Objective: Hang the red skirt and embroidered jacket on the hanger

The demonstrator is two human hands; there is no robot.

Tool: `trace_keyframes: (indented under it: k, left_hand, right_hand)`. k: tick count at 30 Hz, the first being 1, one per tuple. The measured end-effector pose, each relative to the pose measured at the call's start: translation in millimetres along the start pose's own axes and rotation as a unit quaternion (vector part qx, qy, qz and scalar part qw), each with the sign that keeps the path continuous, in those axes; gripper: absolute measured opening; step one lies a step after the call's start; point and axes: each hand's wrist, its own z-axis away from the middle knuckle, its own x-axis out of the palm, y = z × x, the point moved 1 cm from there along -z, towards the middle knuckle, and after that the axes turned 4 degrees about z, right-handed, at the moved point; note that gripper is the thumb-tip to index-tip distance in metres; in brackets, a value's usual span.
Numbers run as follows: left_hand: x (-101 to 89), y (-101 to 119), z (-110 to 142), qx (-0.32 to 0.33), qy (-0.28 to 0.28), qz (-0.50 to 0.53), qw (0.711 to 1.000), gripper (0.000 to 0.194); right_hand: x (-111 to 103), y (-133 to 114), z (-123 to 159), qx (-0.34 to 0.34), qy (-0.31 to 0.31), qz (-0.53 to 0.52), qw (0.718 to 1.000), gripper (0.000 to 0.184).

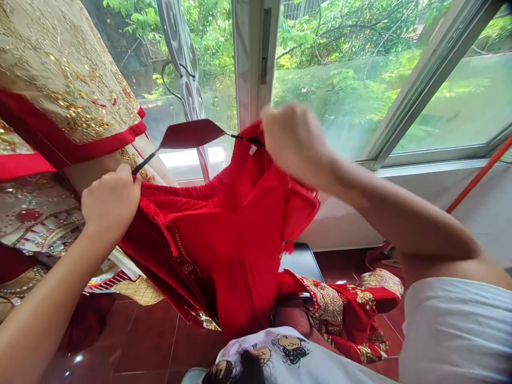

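Note:
A red dress (236,240) with gold embroidery hangs between my two hands in front of a window. My left hand (110,202) is closed on the dress's left shoulder edge, by the black end of a dark red padded hanger (190,134). My right hand (294,141) is closed on the neckline at the top, where the hanger's other end goes into the fabric. The dress's embroidered hem (344,309) trails down to the floor on the right.
Beige and red garments with gold sequins (60,90) hang at the left. A dark chair (300,264) stands behind the dress on a red tiled floor (152,346). An orange pole (480,173) leans at the right under the window frame (440,162).

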Motion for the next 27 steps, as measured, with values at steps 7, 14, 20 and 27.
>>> trace_keyframes:
  k: [7, 14, 20, 27]
  left_hand:
    - [-6.6, -7, 5, -0.001, 0.053, 0.017, 0.998, 0.043]
    - [0.2, -18, 3, 0.003, 0.085, 0.174, 0.981, 0.051]
    - [2.8, -27, 1, 0.006, 0.115, 0.167, 0.979, 0.021]
    - [-33.6, -25, 17, -0.019, -0.073, 0.066, 0.995, 0.035]
  right_hand:
    - [73, -15, 49, -0.067, -0.063, -0.148, 0.985, 0.022]
    - [51, -9, -49, -0.05, -0.086, -0.46, 0.882, 0.025]
    - [70, -24, -67, 0.051, -0.336, -0.625, 0.703, 0.024]
    - [67, -31, -58, 0.098, -0.322, -0.67, 0.662, 0.023]
